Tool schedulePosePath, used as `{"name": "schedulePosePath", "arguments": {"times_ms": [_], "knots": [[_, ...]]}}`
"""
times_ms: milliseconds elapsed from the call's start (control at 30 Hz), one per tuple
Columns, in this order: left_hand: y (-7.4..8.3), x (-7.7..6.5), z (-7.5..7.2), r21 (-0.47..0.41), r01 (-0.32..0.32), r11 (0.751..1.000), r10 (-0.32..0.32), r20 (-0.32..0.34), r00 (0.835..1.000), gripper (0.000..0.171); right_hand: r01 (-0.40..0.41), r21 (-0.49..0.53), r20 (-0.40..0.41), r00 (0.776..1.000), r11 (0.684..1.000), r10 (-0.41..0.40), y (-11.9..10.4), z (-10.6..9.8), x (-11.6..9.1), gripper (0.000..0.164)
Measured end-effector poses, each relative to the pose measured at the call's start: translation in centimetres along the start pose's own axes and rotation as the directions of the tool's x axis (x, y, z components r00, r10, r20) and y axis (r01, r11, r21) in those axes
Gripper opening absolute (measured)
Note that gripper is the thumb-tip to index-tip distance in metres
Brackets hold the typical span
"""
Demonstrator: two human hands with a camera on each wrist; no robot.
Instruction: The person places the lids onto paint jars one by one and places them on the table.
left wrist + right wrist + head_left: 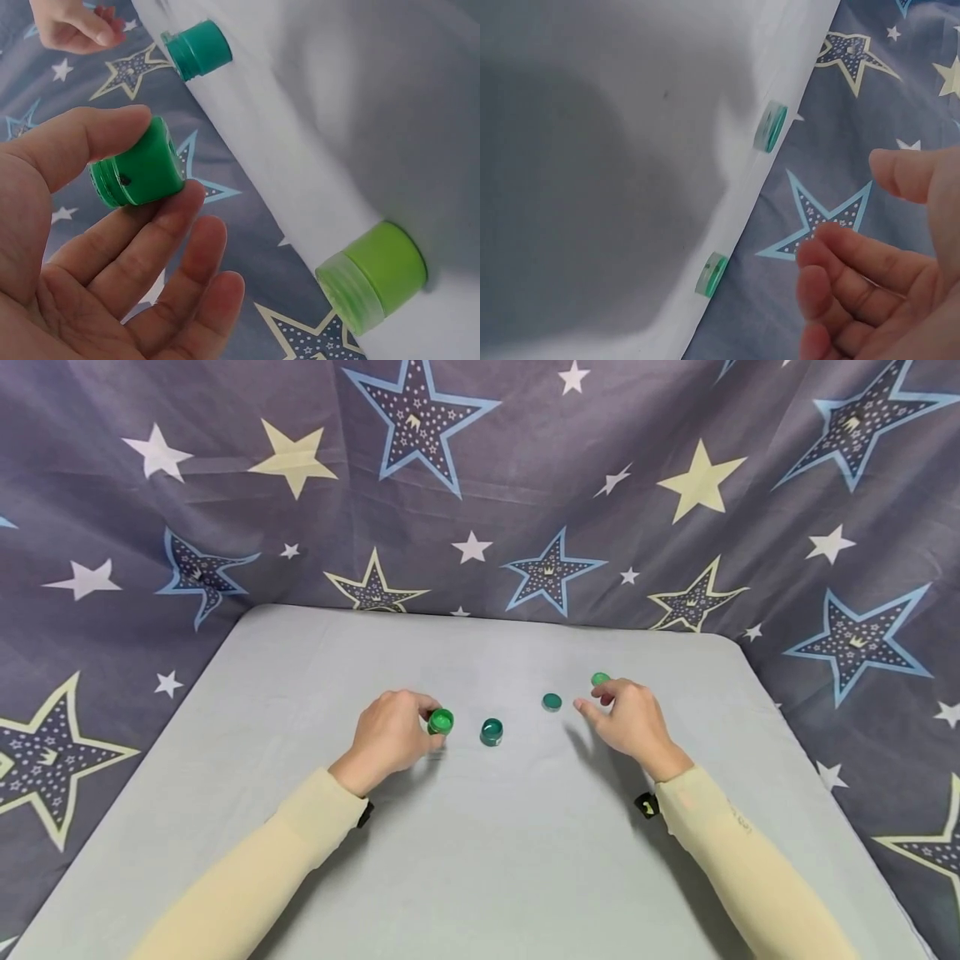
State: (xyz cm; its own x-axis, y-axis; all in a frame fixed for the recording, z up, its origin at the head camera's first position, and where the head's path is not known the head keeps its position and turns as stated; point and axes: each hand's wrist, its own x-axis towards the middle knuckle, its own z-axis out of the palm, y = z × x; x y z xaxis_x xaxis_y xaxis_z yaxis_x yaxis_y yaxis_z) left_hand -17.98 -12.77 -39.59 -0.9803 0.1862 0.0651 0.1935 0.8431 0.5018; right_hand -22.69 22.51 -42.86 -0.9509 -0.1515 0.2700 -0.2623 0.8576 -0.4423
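My left hand pinches a small green paint jar between thumb and fingers, its lidless mouth showing. The left wrist view has this jar held above the table, tilted. Just right of it stands an uncapped teal jar. A lime green jar stands on the table in the left wrist view; I cannot make it out in the head view. My right hand hovers with loosely bent fingers and holds nothing. Near its fingertips lie a teal lid and a green lid, partly covered by the hand.
A pale cloth covers the table. Behind it and along both sides hangs a dark curtain with stars. A dark band sits at the right wrist.
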Motion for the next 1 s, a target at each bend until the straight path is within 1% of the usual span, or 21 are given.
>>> {"name": "schedulePosePath", "arguments": {"times_ms": [233, 400, 633, 800, 1000], "knots": [[0.1, -0.7, 0.2, 0.001, -0.004, 1.000, 0.004, 0.007, 1.000, 0.028, -0.032, -0.020, -0.010, 0.999, 0.999, 0.032, 1.0, -0.2, 0.9, 0.042], [0.0, -1.2, 0.3, 0.010, -0.021, 1.000, 0.021, 0.019, 1.000, 0.024, -0.041, -0.044, -0.012, 0.999, 0.998, 0.041, 1.6, -0.1, 1.6, 0.044], [0.0, -1.8, 0.6, 0.022, -0.022, 1.000, 0.022, 0.029, 0.999, 0.022, -0.052, -0.091, -0.002, 0.999, 0.995, 0.052, 2.2, 0.1, 2.4, 0.046], [0.2, -2.2, 0.6, 0.016, -0.031, 0.999, 0.031, 0.020, 0.999, 0.023, -0.085, -0.143, 0.033, 0.995, 0.986, 0.091, 2.7, 0.3, 3.1, 0.048], [0.3, -2.6, 0.8, 0.011, -0.045, 0.999, 0.045, 0.012, 0.999, 0.022, -0.120, -0.201, 0.089, 0.986, 0.972, 0.140, 3.0, 0.7, 4.1, 0.050]]}}
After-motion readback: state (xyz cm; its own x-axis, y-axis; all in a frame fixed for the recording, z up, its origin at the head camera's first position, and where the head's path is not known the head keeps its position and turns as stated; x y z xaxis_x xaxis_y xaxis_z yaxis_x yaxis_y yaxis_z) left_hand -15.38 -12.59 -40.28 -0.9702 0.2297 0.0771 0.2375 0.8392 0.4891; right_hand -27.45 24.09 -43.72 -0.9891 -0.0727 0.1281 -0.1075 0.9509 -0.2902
